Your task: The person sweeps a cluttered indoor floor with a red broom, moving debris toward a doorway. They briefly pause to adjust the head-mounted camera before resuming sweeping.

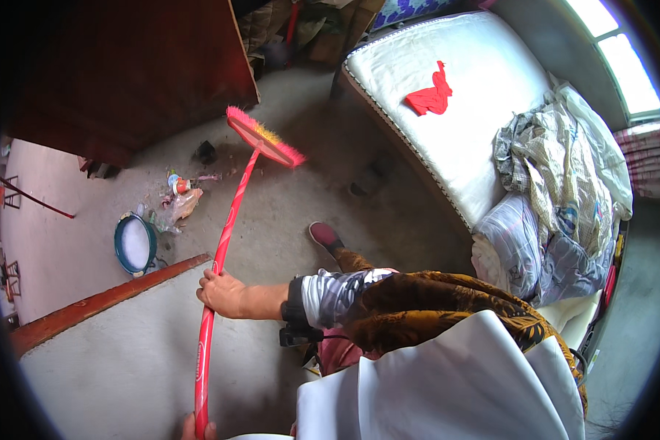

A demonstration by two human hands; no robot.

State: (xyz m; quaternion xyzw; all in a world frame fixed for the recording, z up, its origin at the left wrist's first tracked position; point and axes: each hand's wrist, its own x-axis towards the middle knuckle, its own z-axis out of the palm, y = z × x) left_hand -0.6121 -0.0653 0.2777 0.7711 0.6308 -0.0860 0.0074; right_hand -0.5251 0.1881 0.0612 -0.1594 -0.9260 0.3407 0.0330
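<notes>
I hold a red-handled broom [227, 218] slanting away across the view. Its head [270, 147] has pink and yellow bristles; I cannot tell whether they touch the floor. My right hand [224, 293] is closed around the middle of the handle, the forearm reaching in from the right in a grey and white patterned sleeve. At the bottom edge my left hand [198, 427] grips the lower handle and is only partly visible. Left of the broom head, plastic litter [181, 207] and a small orange and white cup [180, 184] lie on the floor.
A teal bucket [115, 246] with whitish contents stands beside a reddish raised sill [110, 299]. Dark red wooden furniture [125, 66] fills the upper left. At right, a white padded bed [484, 55] bears a red cloth [433, 95] and crumpled plastic sacks [557, 161]. A shoe [324, 235] shows below.
</notes>
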